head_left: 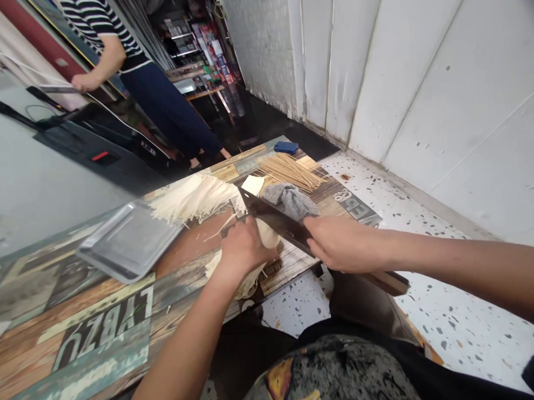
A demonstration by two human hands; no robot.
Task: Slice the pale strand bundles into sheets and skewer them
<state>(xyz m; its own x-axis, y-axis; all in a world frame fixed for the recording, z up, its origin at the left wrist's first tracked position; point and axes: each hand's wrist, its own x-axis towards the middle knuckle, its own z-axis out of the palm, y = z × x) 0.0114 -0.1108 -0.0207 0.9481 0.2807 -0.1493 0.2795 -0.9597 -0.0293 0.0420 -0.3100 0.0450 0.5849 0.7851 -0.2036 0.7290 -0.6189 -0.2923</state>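
Observation:
My right hand (338, 244) is closed around a large dark knife (276, 220), its long blade pointing away to the left across the table. Close to the blade, my left hand (246, 244) presses down with bent fingers on pale folded sheets (268, 234) that look like tofu skin or dough. Part of the sheets is hidden under that hand. Beyond my left fingers lies a heap of pale cut strips (197, 198). A crumpled grey cloth (291, 200) rests just past the blade.
A metal tray (130, 242) sits left on the patterned table (175, 320). Thin wooden sticks (292, 171), a white square piece (252, 185) and a blue box (286, 147) lie at the far end. Someone in a striped top (98, 25) stands beyond. A white wall (421, 89) runs along the right.

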